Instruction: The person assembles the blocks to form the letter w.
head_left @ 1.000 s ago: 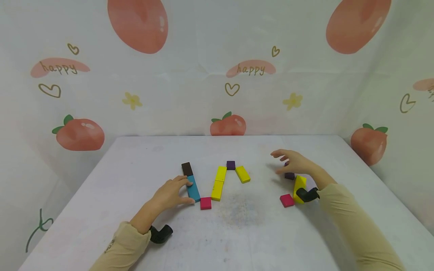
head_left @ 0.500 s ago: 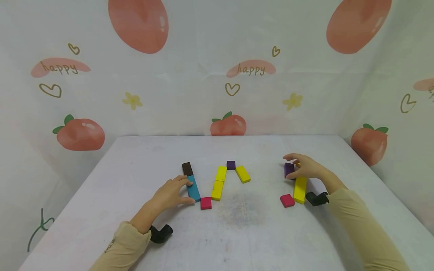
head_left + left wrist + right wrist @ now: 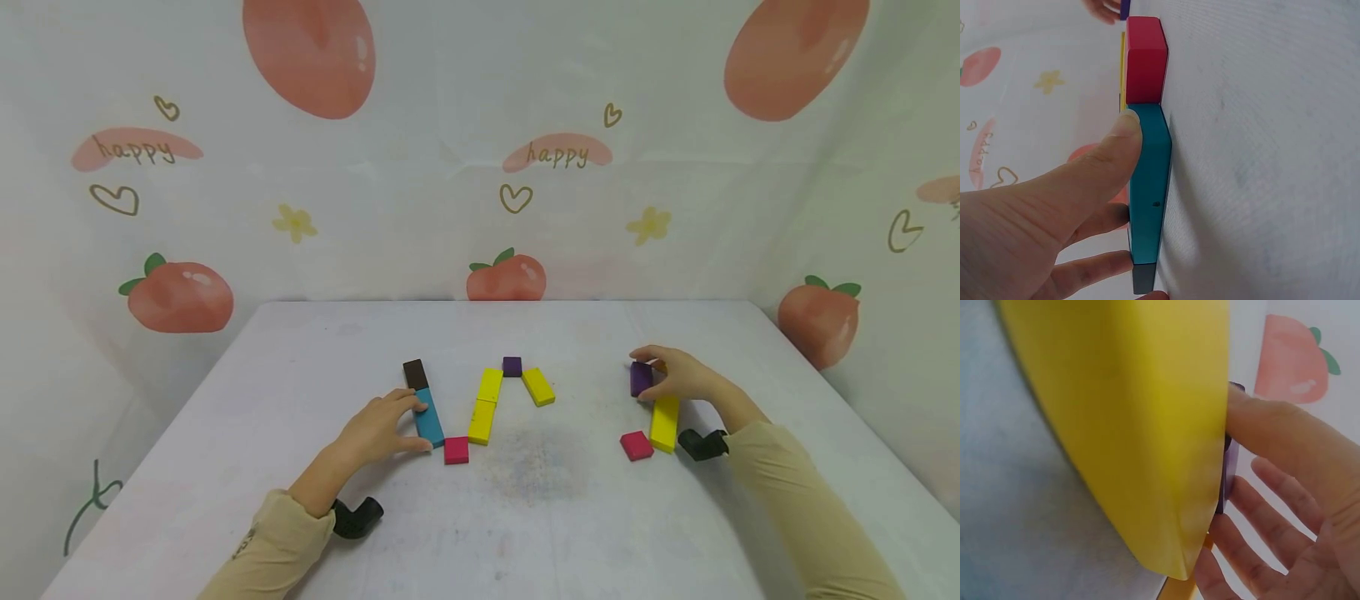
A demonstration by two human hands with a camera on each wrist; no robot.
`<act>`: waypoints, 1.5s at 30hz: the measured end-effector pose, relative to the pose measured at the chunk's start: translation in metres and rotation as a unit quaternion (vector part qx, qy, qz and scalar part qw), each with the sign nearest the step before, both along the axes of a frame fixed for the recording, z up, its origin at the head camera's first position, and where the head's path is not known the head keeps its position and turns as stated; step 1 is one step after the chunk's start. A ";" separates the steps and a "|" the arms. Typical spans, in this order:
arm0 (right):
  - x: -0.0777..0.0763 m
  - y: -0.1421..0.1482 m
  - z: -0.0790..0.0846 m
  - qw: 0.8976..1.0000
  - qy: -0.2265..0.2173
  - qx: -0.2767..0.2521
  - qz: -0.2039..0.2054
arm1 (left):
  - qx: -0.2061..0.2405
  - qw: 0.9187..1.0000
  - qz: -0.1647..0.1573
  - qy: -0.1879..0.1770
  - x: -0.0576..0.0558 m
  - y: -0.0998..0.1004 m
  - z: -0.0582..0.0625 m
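Observation:
My left hand (image 3: pixel 375 427) rests on a blue block (image 3: pixel 430 427). Its thumb lies along the block's near end, and the fingers reach over its far side in the left wrist view. A dark brown block (image 3: pixel 415 374) touches the blue one's far end, and a red block (image 3: pixel 456 450) meets its near end. Over on the right, my right hand (image 3: pixel 681 375) pinches a purple block (image 3: pixel 641 379) between thumb and fingers. A yellow block (image 3: pixel 1122 425) fills much of the right wrist view; its far end is hidden by the hand in the head view.
Two yellow blocks (image 3: pixel 482 422) run end to end from the red block towards a small purple block (image 3: pixel 512 367). Another yellow block (image 3: pixel 538 387) slants off beside it. At the right, a second red block (image 3: pixel 636 446) lies against the yellow block's near end.
My right hand has moved right and slightly nearer, and its thumb and fingers have come round the purple block. The left hand keeps its place on the blue block.

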State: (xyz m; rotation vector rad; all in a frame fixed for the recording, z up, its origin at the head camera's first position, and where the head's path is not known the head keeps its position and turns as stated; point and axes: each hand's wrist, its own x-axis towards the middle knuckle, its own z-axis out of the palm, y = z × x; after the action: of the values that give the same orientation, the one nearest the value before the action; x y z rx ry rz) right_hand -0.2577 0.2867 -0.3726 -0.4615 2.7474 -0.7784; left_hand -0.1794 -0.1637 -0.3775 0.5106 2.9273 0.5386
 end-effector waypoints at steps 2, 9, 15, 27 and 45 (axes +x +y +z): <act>0.000 0.000 -0.001 1.000 0.002 0.000 -0.001 | 0.002 1.000 0.002 -0.003 0.000 0.000 0.000; 0.000 0.000 -0.001 1.000 0.014 0.000 0.005 | -0.003 1.000 0.001 0.000 0.001 -0.001 0.002; -0.001 0.002 -0.004 1.000 0.019 0.001 0.008 | -0.001 1.000 0.003 -0.002 0.002 -0.001 0.002; 0.001 -0.001 -0.001 0.999 0.037 -0.017 0.032 | -0.004 1.000 0.004 -0.001 0.002 0.000 0.002; 0.011 -0.026 0.013 0.995 0.061 -0.027 0.078 | -0.011 1.000 0.004 0.002 0.001 0.000 0.002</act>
State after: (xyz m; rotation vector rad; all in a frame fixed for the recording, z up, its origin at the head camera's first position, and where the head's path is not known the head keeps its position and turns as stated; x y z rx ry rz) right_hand -0.2467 0.2602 -0.3595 -0.7492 2.7631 -0.8110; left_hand -0.1782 -0.1633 -0.3755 0.4990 2.9360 0.5063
